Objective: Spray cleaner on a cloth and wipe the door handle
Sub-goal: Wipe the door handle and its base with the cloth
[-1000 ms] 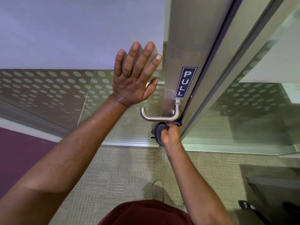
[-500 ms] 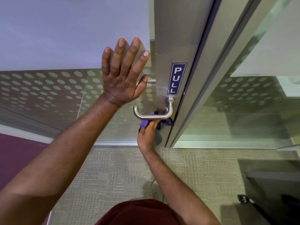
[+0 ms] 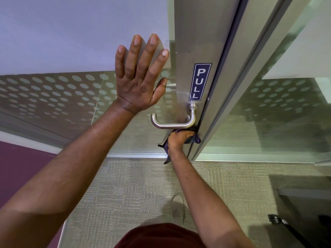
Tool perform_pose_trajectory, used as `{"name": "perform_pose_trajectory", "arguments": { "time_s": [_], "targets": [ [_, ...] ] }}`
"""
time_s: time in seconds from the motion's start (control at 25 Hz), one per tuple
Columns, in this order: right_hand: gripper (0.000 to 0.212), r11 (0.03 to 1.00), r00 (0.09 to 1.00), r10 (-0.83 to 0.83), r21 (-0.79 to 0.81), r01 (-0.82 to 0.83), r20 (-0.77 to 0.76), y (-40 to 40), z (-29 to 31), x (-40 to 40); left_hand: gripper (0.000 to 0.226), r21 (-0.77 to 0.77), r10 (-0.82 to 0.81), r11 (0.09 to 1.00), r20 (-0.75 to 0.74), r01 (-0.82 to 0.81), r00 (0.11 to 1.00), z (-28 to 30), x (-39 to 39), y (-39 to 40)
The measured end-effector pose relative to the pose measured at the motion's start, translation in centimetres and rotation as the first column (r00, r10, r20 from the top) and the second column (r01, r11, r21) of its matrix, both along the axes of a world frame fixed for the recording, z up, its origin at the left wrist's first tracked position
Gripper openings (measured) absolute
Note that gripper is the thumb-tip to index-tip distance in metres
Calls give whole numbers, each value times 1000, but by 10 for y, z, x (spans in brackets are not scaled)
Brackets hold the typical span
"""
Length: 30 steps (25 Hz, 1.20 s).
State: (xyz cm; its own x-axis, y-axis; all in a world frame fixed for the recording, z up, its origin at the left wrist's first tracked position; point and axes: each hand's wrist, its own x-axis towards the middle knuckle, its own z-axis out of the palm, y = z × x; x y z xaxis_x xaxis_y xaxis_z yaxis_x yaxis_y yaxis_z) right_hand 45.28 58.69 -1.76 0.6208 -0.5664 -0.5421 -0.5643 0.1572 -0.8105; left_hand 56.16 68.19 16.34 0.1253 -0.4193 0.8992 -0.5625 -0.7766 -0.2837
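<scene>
Under door handle (image 3: 172, 122) | right hand (image 3: 180, 138) clutches cloth (image 3: 192, 139) | left hand (image 3: 139, 76) spread flat on glass (image 3: 53, 97)

Brushed-steel lever door handle (image 3: 172, 124), horizontal; bunched dark purple cloth (image 3: 192, 139) just beneath its right end.

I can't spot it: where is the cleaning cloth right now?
The purple cloth is bunched in the right hand, just under the door handle, against the metal door edge.
</scene>
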Motion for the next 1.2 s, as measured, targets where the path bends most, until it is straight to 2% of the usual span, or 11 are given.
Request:
{"name": "perform_pose_trajectory", "arguments": {
  "time_s": [0.12,0.28,0.4,0.48,0.6,0.68,0.8,0.96,1.04,1.12,1.2],
  "targets": [
    [70,996,995,-90,2,90,-49,2,5,4,59,8,0,1000,-1,0,1000,0,1,1],
    [72,995,990,51,-94,-39,132,46,20,-15,59,11,11,1000,-22,-10,1000,-3,-5,8],
    [65,995,992,54,-86,-44,117,65,26,-10,59,6,1,1000,-33,-1,999,-1,-6,8],
    [62,998,994,66,-14,-65,87,53,23,-4,59,11,-5,1000,-26,5,1000,1,-7,4],
    [64,968,986,-164,191,163,-11,16,7,-2,59,9,-11,1000,-18,12,1000,0,-9,0],
    [64,915,973,-194,334,226,-127,-8,-10,-7,60,10,1,1000,-13,-1,1000,-3,-10,0],
    [40,895,977,-170,394,209,-132,-27,-27,-15,62,12,4,1000,-5,-4,1000,-3,-5,1],
    [27,933,984,-130,321,165,-125,-12,-15,-5,62,9,4,1000,18,-4,1000,-3,0,5],
    [21,970,991,-88,217,107,-97,5,-6,-2,63,16,-7,1000,16,7,1000,-4,0,6],
    [51,998,999,17,55,-15,-47,27,8,-3,63,20,-16,1000,24,16,1000,-5,1,5],
    [59,994,989,106,-36,-103,103,49,21,-4,62,15,-14,1000,21,14,1000,-5,1,5]
  ]
}}
